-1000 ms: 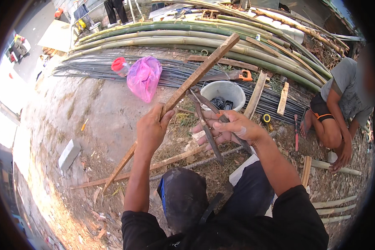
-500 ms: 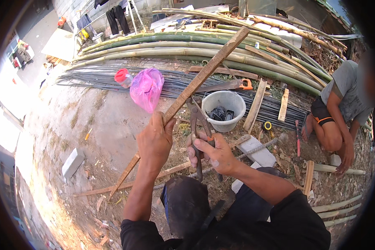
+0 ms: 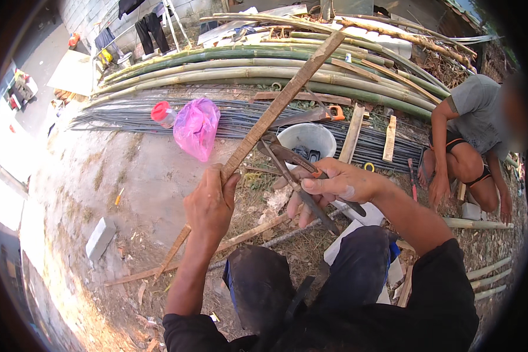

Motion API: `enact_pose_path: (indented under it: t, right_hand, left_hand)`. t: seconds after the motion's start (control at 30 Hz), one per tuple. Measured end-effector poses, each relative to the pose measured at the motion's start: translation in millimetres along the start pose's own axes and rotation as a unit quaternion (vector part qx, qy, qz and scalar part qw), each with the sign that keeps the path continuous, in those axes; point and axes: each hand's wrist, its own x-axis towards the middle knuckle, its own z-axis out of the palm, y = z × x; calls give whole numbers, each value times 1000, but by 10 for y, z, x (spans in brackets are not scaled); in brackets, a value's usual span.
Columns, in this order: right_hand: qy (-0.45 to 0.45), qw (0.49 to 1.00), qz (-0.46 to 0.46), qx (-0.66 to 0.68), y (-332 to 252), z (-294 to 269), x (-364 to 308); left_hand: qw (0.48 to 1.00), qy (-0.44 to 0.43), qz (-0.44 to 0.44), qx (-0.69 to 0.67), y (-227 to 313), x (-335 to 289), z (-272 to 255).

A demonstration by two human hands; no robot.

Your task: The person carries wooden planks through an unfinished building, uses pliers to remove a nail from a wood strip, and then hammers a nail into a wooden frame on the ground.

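A long, narrow wooden strip (image 3: 287,94) slants up and away in front of me, and my left hand (image 3: 208,196) is closed around its lower part. My right hand (image 3: 346,179) holds dark pincers (image 3: 287,155) with orange on a handle. Their handles are spread apart and point toward the lower right, with my thumb on top and some fingers loosely below. The jaws are against or right beside the strip's edge; whether they grip anything there I cannot tell. Behind the pincers stands a whitish bucket (image 3: 333,141) with dark items in it.
A handsaw (image 3: 302,117) lies on steel rods (image 3: 240,114) beyond the bucket, beside a pink plastic bag (image 3: 196,129). Bamboo poles (image 3: 229,73) stretch behind. A co-worker (image 3: 469,129) crouches at right near a red-handled hammer (image 3: 413,182). A pale block (image 3: 101,237) lies left.
My right hand has moved right, swinging the pincers from nearly upright to a slant and spreading their handles. My left hand keeps its hold on the strip. The co-worker's arms have shifted.
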Motion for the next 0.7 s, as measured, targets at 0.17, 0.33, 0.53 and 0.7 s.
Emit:
enact_pose_path:
  t: [0.17,0.33,0.53,0.7]
  right_hand:
    - [-35,997,57,38,24,-39,-41]
    - [-33,998,-25,51,227,295,-32]
    - [56,982,-158,84,489,448,269]
    - [210,915,-339,59,743,579,679]
  left_hand:
    - [990,-107,15,-94,-18,90,-255]
    - [953,-184,-58,-232,-555,-270,-459]
    - [976,-125,-82,-159,-83,-130,-302]
    - [967,-132,-44,-213,286,-168,-179]
